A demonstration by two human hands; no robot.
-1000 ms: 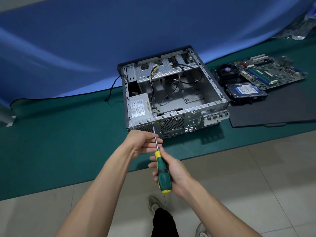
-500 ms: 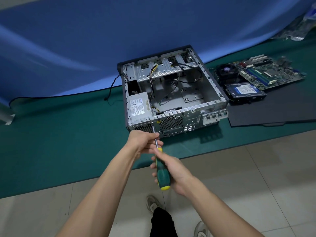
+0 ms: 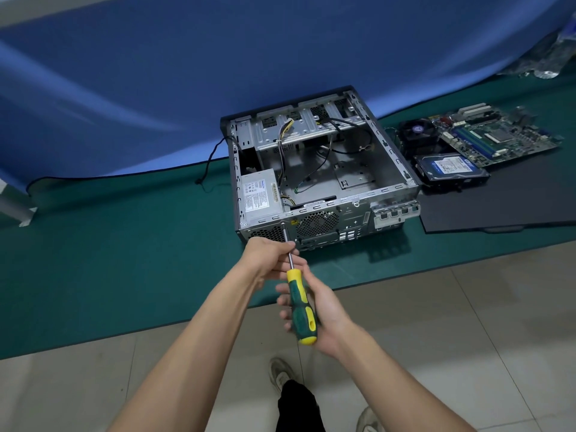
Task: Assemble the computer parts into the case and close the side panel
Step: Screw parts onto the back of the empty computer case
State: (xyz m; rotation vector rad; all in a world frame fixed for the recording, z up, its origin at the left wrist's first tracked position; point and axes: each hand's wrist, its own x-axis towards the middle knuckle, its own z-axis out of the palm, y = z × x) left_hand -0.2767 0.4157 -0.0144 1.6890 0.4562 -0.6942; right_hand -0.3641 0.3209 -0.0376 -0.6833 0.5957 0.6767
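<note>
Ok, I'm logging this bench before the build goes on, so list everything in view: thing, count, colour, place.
computer case: one, grey, open, on the green mat
power supply: one, silver, inside the case, near left corner
motherboard: one, green, right of the case
cooler fan: one, black, beside the motherboard
hard drive: one, black, blue label, on the side panel
screwdriver: one, green and yellow, tip at the case's back
left hand: steadies the shaft
right hand: grips the handle
</note>
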